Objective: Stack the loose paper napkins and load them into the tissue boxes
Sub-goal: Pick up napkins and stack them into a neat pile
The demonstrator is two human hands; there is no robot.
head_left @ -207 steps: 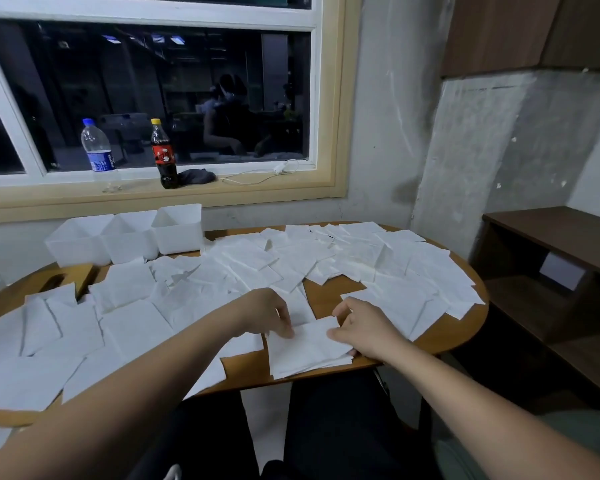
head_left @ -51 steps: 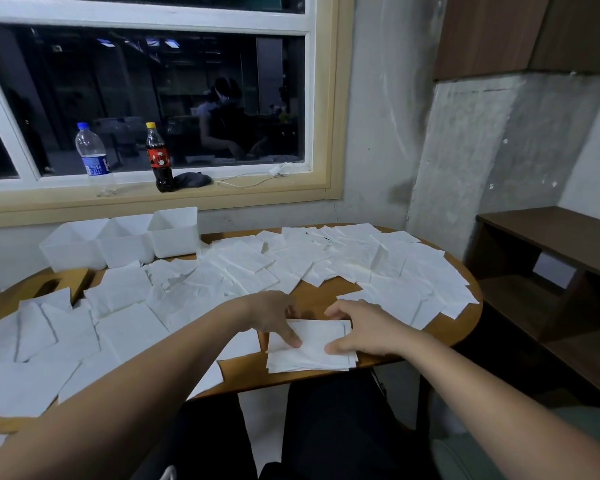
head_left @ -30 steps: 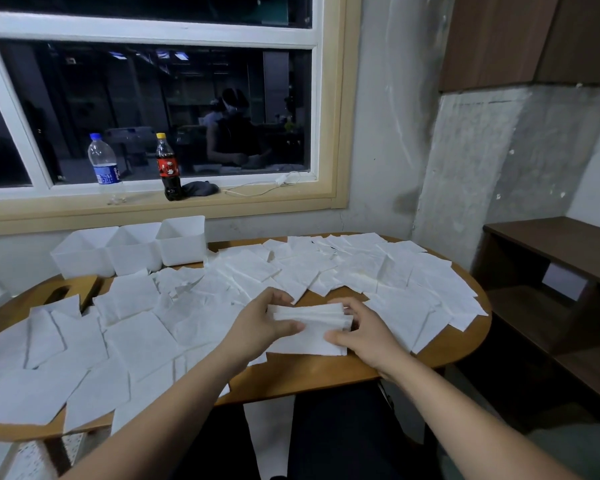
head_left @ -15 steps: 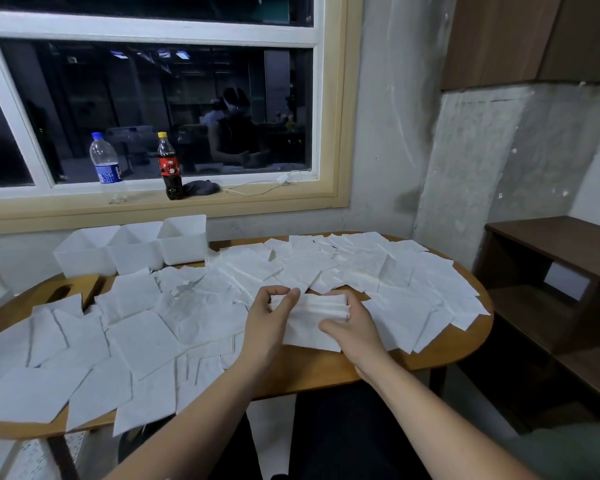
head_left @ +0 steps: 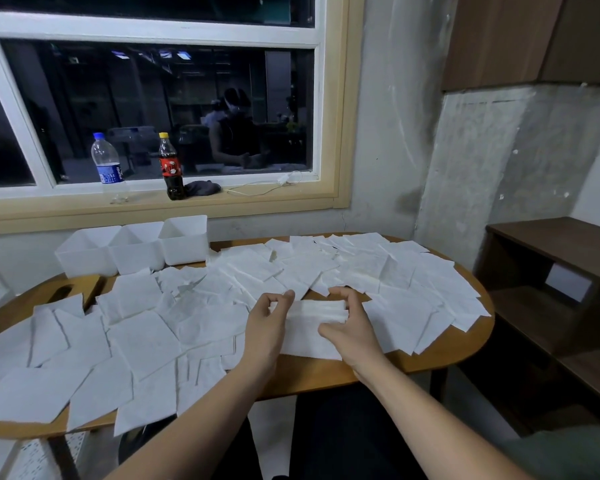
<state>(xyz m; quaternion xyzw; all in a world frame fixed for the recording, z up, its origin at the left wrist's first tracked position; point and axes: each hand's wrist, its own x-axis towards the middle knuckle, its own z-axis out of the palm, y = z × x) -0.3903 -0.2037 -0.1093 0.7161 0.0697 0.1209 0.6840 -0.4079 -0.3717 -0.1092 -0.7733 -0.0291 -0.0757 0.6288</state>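
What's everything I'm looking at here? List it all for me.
table: one, wooden, in front of the person
napkin stack: one, white, gripped at both ends
loose napkins: many, white, spread over the table
tissue boxes: three, white, row at table's far left
water bottle: one, clear, blue cap, windowsill
cola bottle: one, dark, yellow cap, windowsill
shelf unit: one, dark brown, far right
left hand: one, grips stack's left end
right hand: one, grips stack's right end

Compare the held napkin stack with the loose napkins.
The napkin stack is squared, several layers thick, gripped at its ends by the left hand and right hand; the loose napkins lie single, scattered, overlapping on the table. Both are white paper.
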